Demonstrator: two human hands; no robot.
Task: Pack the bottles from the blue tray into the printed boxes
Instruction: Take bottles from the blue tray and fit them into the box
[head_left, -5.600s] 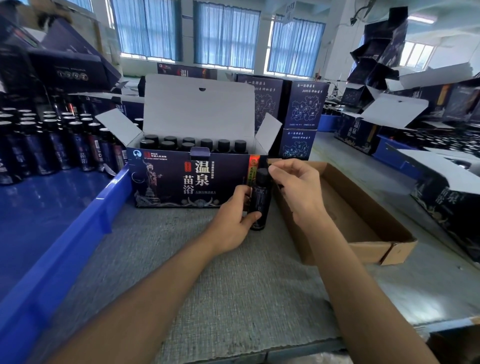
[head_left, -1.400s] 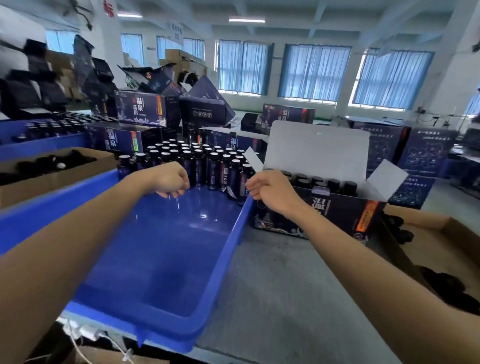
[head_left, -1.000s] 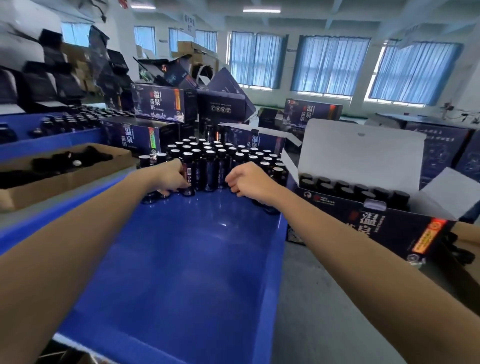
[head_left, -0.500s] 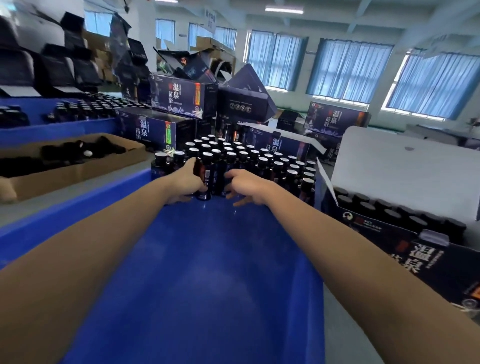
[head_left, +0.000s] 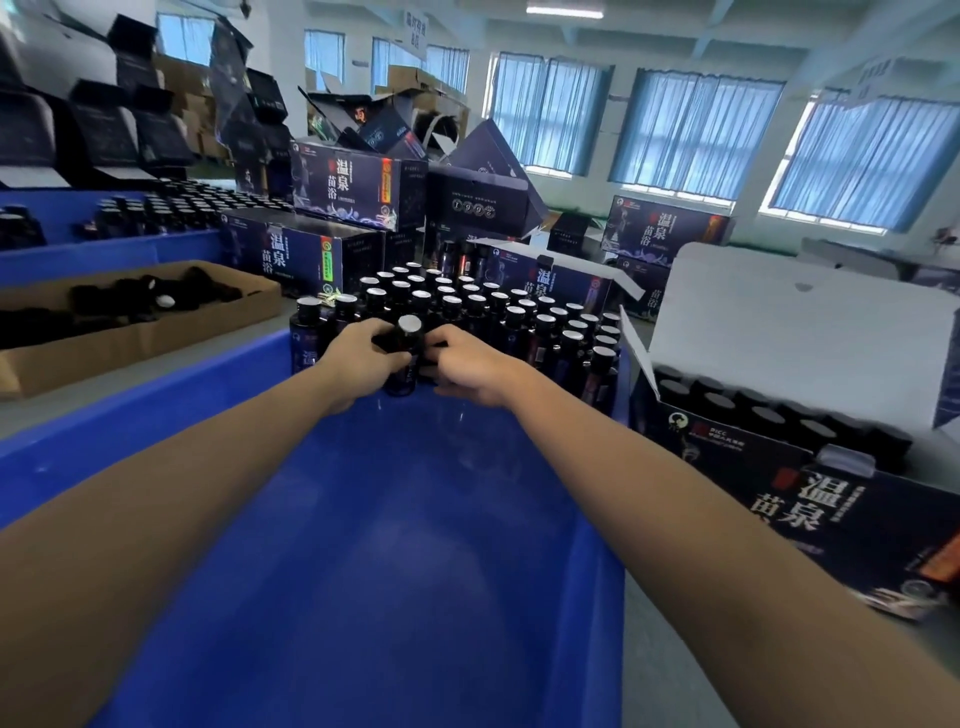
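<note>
Through the head camera I see both forearms reaching over the bare floor of the blue tray (head_left: 208, 387) to the cluster of bottles (head_left: 498, 312) standing upright at its far end, dark with silvery cap tops. My operator's left hand (head_left: 358, 361) is curled round the front bottle (head_left: 406, 345), fingers wrapped over its left side and thumb across its body, so it grasps that one. The right hand (head_left: 470, 366) sits just beside it on the other side, fingers bent in against the dark bottles there; I cannot tell whether it has closed on one or only touches them. To the right of the tray, touching its wall, stands the open printed box (head_left: 810, 499), its white lid (head_left: 779, 338) tipped up and back, with rows of black caps (head_left: 727, 405) showing inside. On the left a brown cardboard tray (head_left: 156, 338) holds loose dark pieces, too blurred to name. Behind the bottles are stacked closed printed boxes (head_left: 353, 189), and further back windows hung with blue curtains (head_left: 696, 130).
</note>
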